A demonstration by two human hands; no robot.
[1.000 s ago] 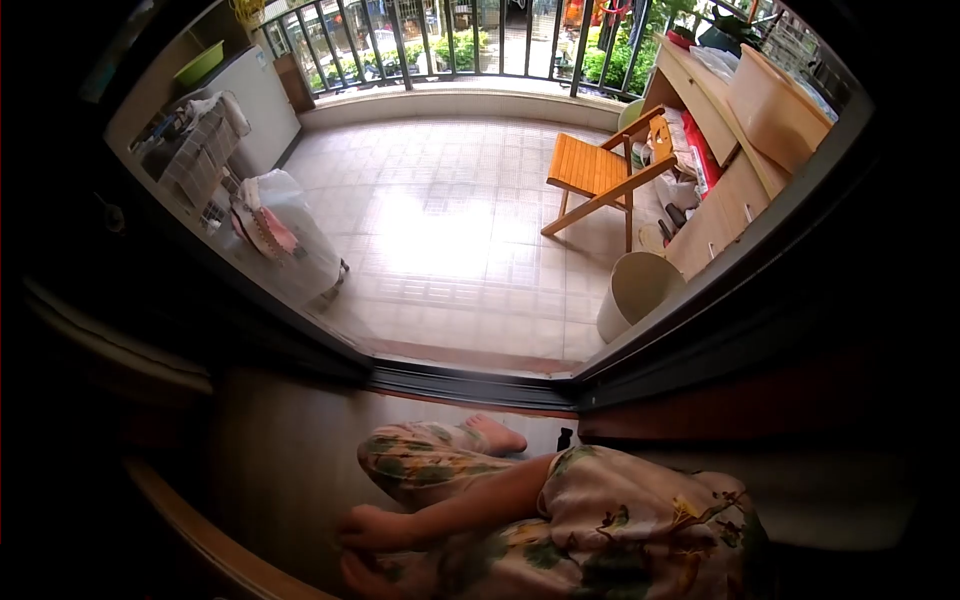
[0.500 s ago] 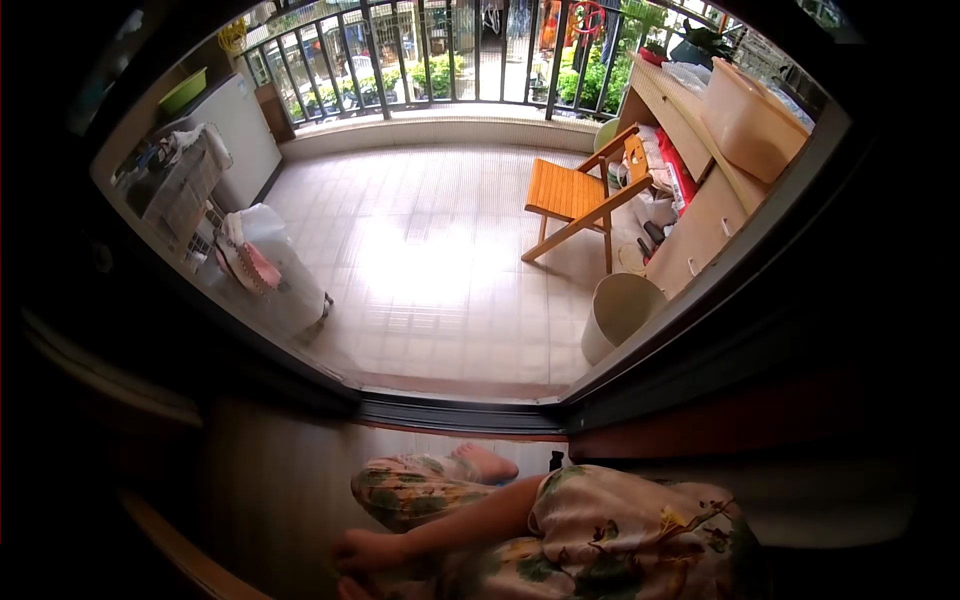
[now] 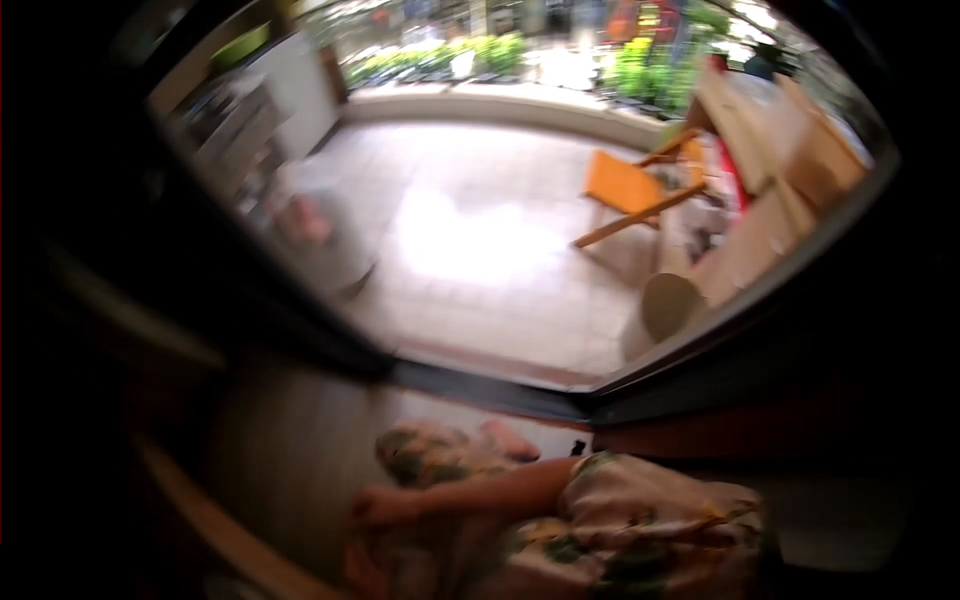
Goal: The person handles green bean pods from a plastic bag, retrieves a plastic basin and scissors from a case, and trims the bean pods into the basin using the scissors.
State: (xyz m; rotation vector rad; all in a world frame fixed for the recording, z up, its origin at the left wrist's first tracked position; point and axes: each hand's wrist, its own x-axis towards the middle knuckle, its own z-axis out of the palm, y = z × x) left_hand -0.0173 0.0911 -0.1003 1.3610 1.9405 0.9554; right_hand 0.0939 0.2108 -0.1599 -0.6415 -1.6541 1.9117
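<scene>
My right hand [image 3: 385,507] reaches left across my legs from a floral sleeve [image 3: 665,520]. Its fingers look curled in; blur and shadow hide whatever may be inside them. Just under it is a dim skin-coloured shape [image 3: 365,572], and I cannot tell whether this is my left hand or a foot. Patterned trousers [image 3: 425,450] cover my bent legs, and a bare foot [image 3: 508,440] shows beyond them, close to the door sill [image 3: 490,390].
Past the sill lies a bright tiled balcony floor [image 3: 430,320]. An orange wooden chair [image 3: 625,185] and a bin [image 3: 668,308] stand on the right, by a cabinet [image 3: 755,235]. A pale container [image 3: 335,240] stands left. A curved wooden edge [image 3: 215,515] is at lower left.
The view has swung and tilted, so the balcony and chair sit further right and the picture is blurred. My right arm keeps much the same pose across my legs.
</scene>
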